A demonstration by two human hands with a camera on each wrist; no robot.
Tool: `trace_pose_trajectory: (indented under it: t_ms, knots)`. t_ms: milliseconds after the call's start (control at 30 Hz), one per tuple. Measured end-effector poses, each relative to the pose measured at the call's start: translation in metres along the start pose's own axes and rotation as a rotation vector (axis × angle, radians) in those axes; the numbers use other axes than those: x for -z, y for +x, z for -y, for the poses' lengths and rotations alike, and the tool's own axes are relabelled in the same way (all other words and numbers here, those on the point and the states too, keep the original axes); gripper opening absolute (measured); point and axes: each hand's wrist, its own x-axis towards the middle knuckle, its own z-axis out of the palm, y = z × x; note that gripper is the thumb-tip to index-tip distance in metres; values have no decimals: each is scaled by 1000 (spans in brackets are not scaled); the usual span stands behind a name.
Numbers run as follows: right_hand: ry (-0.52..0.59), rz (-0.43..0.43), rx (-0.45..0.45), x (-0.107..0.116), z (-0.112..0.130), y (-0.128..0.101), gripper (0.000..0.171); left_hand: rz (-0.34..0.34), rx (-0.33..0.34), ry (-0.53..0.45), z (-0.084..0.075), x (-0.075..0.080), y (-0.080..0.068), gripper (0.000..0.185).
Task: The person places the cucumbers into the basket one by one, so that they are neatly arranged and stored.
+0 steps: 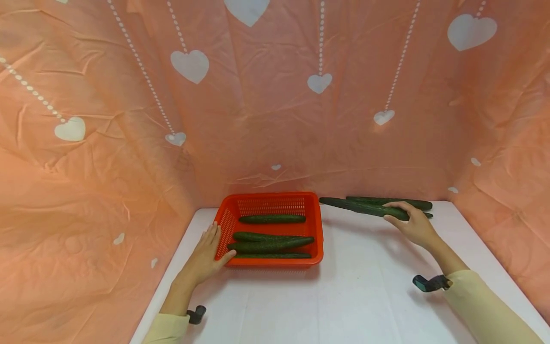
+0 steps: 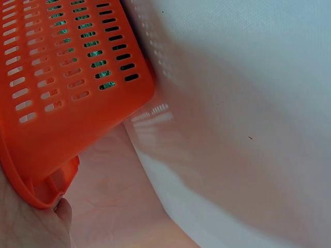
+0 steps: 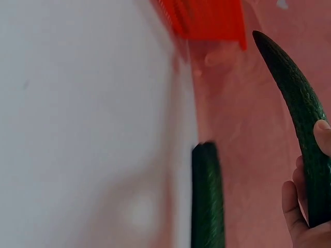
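My right hand (image 1: 412,224) grips a long dark-green cucumber (image 1: 356,205) near one end, thumb and fingers around it. Its tapered tip points left, close to the right rim of a red plastic basket (image 1: 319,234). In the right wrist view the held cucumber (image 3: 289,82) is slightly curved and stands off the table. My left hand (image 1: 208,255) rests at the basket's front left corner, fingers straight along the left side and thumb over the front rim. Several cucumbers (image 1: 272,219) lie lengthwise inside the basket. The left wrist view shows its slotted wall (image 2: 77,113).
Behind the right hand another cucumber (image 1: 412,204) lies along the table's back edge; a further green end (image 1: 428,215) shows just right of the fingers. The white tabletop (image 1: 365,296) is bordered by pink cloth walls (image 1: 275,124) with heart prints.
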Motion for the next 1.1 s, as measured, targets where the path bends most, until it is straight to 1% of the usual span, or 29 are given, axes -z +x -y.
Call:
trace_pose_trajectory:
  t_ms: [133,333,633,900,1100]
  knots:
    - [35,-25,56,-3,16,4,40,0,3,-3,0,0,0,104]
    - [84,-3,97,-17,38,12,39,-1,8,-1,1,0,-1,104]
    - [107,24,151,-50,68,27,38,-3,8,0,1,-1,-1,104]
    - [105,28,171,-79,94,41,37,-11,6,5,2,-2,0,104]
    - [108,77,183,-100,114,50,38,-11,1,6,1,-1,-1,104]
